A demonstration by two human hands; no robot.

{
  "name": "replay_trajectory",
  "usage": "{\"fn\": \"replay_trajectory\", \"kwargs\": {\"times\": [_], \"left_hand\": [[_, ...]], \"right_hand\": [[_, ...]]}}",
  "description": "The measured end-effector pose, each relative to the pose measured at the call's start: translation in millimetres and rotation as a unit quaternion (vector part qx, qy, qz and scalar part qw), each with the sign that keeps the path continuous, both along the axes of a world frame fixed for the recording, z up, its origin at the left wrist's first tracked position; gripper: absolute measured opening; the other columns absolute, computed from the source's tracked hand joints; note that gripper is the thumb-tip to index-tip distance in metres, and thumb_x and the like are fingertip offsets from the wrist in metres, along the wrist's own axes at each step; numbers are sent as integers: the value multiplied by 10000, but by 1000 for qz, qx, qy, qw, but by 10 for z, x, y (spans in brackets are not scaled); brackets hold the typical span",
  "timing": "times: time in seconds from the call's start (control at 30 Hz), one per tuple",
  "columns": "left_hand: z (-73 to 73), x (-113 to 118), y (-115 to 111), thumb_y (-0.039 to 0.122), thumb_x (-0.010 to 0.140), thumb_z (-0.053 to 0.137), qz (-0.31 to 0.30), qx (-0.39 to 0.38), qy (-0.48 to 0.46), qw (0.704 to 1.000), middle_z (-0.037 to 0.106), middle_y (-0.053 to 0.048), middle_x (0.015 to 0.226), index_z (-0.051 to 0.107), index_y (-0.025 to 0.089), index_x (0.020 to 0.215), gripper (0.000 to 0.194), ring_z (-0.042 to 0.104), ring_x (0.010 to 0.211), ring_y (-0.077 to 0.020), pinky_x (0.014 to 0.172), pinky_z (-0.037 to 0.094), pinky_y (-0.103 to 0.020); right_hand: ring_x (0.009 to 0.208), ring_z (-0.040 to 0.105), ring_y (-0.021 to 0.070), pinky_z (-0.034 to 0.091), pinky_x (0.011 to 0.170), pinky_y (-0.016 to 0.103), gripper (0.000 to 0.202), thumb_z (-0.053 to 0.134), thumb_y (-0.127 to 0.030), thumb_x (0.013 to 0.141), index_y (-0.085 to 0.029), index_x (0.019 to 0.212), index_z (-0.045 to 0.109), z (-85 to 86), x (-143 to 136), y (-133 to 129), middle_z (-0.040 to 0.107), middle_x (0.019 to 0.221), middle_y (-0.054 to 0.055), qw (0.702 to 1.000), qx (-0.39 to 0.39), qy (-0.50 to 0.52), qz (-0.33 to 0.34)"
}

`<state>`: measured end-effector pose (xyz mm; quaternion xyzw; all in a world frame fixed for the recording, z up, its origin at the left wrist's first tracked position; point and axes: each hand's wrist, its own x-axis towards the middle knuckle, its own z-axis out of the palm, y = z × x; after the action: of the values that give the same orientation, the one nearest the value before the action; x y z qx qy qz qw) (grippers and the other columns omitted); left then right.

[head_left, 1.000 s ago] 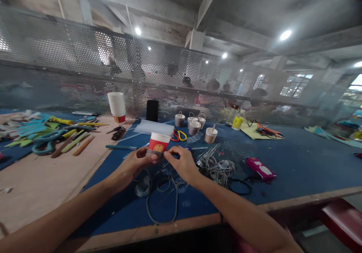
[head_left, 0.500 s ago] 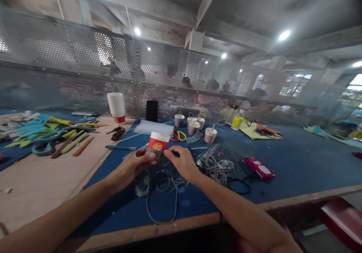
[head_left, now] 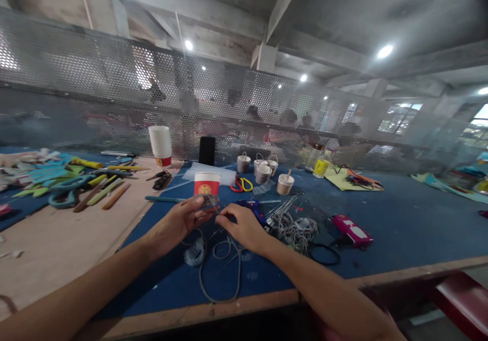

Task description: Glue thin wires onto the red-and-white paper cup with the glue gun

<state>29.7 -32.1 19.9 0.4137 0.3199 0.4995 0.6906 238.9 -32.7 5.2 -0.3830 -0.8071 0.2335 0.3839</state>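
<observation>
A red and white paper cup (head_left: 207,182) with a gold emblem is in my left hand (head_left: 183,221), whose fingers wrap its lower part. Grey cord covers the base of the cup. Just right of it, my right hand (head_left: 244,225) pinches a thin strand of grey cord that runs from the cup. Below both hands, a loose loop of cord (head_left: 240,272) lies on the blue table surface. A tangled heap of grey cord (head_left: 295,229) sits right of my right hand, beside several clear thin sticks (head_left: 280,210).
Behind the cup are scissors (head_left: 241,184), clear plastic sheets (head_left: 221,172), a phone (head_left: 207,150) and several cord-wrapped cups (head_left: 263,174). A stack of paper cups (head_left: 160,143) stands left. Tools (head_left: 64,191) lie far left; a magenta device (head_left: 351,230) lies right.
The cup has moved slightly left and up in my left hand and now stands more upright. My right hand has shifted slightly down and left, still pinching.
</observation>
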Motion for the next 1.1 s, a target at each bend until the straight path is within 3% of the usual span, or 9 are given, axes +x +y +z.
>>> {"fn": "replay_trajectory", "kwargs": {"times": [0.1, 0.23, 0.37, 0.5, 0.6, 0.67, 0.93, 1.03, 1.1], "left_hand": [[16, -8, -9, 226, 928, 678, 0, -25, -14, 1000, 804, -90, 1083, 800, 159, 1001, 157, 761, 976, -201, 878, 612, -257], [-11, -43, 5, 211, 884, 747, 8, -48, -37, 998, 790, -44, 861, 788, 171, 879, 57, 762, 802, -162, 732, 624, -207], [9, -67, -9, 211, 831, 809, 21, -63, -33, 997, 752, -22, 778, 765, 157, 863, 77, 720, 658, -123, 601, 597, -169], [60, -71, -46, 212, 801, 840, 20, -63, -28, 997, 738, -17, 787, 754, 142, 898, 147, 674, 605, -87, 541, 558, -138], [73, -76, -62, 245, 804, 842, 13, -67, -20, 997, 742, -21, 815, 763, 142, 967, 209, 634, 575, -67, 492, 518, -122], [73, -81, -65, 257, 795, 849, 16, -73, -13, 997, 756, -32, 870, 768, 145, 991, 239, 613, 564, -58, 476, 498, -120], [60, -102, -45, 280, 840, 797, 14, -68, 0, 998, 765, -106, 1173, 787, 160, 1072, 262, 560, 549, -54, 466, 475, -150], [32, -121, -32, 297, 874, 763, -3, -55, -5, 998, 726, -121, 1288, 777, 164, 1123, 282, 537, 547, -46, 489, 485, -158], [16, -130, -28, 306, 880, 760, -4, -58, -7, 998, 733, -112, 1260, 773, 167, 1128, 285, 529, 548, -43, 500, 486, -155]], "right_hand": [[858, 652, 167, 438, 793, 276, 195, 629, -353, 990, -209, 915, 736, -41, -20, -9, 720, 921, 34, 997, 49, -60, 12], [914, 663, 176, 438, 807, 284, 270, 582, -434, 1016, -210, 995, 731, -7, -7, -21, 720, 985, 47, 993, 72, -91, 7], [971, 670, 195, 456, 837, 293, 282, 581, -456, 1011, -200, 1052, 689, 142, 149, 37, 717, 1053, 61, 984, 78, -136, -87], [952, 695, 249, 473, 801, 327, 279, 620, -442, 975, -180, 1064, 659, 281, 434, 153, 716, 1095, 106, 929, 29, -287, -233], [962, 717, 317, 484, 788, 361, 419, 604, -556, 950, -156, 1059, 669, 276, 612, 233, 740, 1037, 145, 887, -41, -383, -253], [970, 725, 341, 484, 781, 368, 501, 576, -622, 938, -149, 1064, 678, 231, 676, 276, 755, 1012, 164, 877, -78, -401, -254], [927, 726, 283, 447, 730, 317, 363, 560, -532, 941, -195, 888, 685, 59, 763, 359, 773, 940, 106, 904, -103, -323, -261], [824, 711, 234, 448, 698, 295, 324, 601, -505, 923, -185, 883, 639, 36, 807, 403, 748, 831, 78, 944, -129, -171, -252], [738, 687, 199, 459, 664, 280, 346, 632, -522, 900, -178, 927, 615, 54, 810, 420, 721, 768, 46, 966, -164, -9, -201]]}}
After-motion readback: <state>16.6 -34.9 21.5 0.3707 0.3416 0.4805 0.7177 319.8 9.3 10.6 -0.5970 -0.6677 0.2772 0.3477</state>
